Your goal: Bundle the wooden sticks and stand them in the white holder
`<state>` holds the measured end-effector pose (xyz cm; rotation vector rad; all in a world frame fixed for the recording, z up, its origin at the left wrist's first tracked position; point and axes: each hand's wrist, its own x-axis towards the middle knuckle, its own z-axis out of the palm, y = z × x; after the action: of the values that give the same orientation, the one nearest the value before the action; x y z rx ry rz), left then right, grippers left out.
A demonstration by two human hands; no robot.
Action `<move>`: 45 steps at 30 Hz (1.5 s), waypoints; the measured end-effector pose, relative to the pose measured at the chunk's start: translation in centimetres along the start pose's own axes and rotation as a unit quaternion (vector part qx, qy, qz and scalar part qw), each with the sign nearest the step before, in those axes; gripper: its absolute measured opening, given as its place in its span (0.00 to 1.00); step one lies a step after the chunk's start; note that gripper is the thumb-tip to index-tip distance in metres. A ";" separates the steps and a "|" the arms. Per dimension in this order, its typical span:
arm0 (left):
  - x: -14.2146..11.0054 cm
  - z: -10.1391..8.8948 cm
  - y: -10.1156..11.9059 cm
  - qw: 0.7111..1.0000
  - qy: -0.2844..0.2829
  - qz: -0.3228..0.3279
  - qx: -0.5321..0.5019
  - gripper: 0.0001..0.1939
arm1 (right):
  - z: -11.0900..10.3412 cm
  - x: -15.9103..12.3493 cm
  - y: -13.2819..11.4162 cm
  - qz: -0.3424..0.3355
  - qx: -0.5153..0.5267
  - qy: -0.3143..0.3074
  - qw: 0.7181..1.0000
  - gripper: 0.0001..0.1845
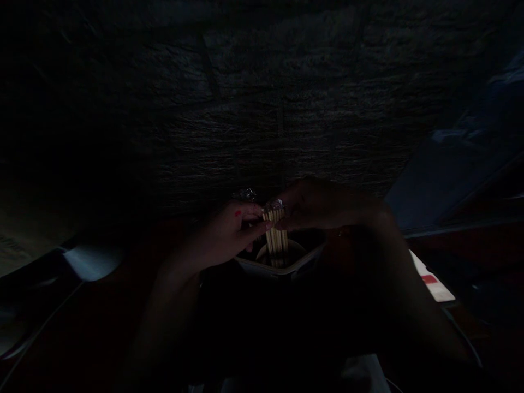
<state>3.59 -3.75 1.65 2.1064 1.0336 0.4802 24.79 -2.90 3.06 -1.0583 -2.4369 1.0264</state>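
In dim light, a bundle of thin pale sticks [277,240] stands upright between my hands. My left hand [229,232] is closed on its left side, with thumb and fingers at the upper part. From the other side my right hand [305,207] grips the bundle near the top, its fingers partly lost in shadow. Shiny crinkled wrap [277,204] covers the top ends, and another crinkled shiny piece [246,194] shows behind my left hand. The sticks' lower ends reach down over an open container [282,270] with a pale rim. Its inside is mostly too dark to make out.
Beyond my hands rises a dark, rough textured wall [282,120]. A bluish panel [434,180] leans at the right, above a white and red flat item [434,281]. A pale rounded object [94,262] and a thin cable [49,322] lie at the left.
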 end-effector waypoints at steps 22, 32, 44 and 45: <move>0.4 0.9 -0.1 0.999 0.004 0.020 0.038 0.10 | 0.2 0.1 -0.3 -0.011 -0.021 0.000 1.000 0.11; 0.4 0.5 -0.3 1.000 -0.025 -0.016 -0.002 0.11 | -0.4 -0.1 0.2 0.027 0.018 -0.012 0.999 0.13; -0.1 -0.2 0.3 1.000 -0.015 -0.017 -0.014 0.11 | -0.3 -0.3 0.5 0.039 0.052 -0.018 0.998 0.18; -0.2 -0.2 0.3 1.000 -0.014 -0.019 -0.010 0.11 | -0.3 -0.3 0.6 0.044 0.062 -0.018 0.997 0.18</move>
<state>3.49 -3.88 2.02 2.0664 1.0455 0.4393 25.47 -2.74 2.85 -1.1242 -2.3384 1.2175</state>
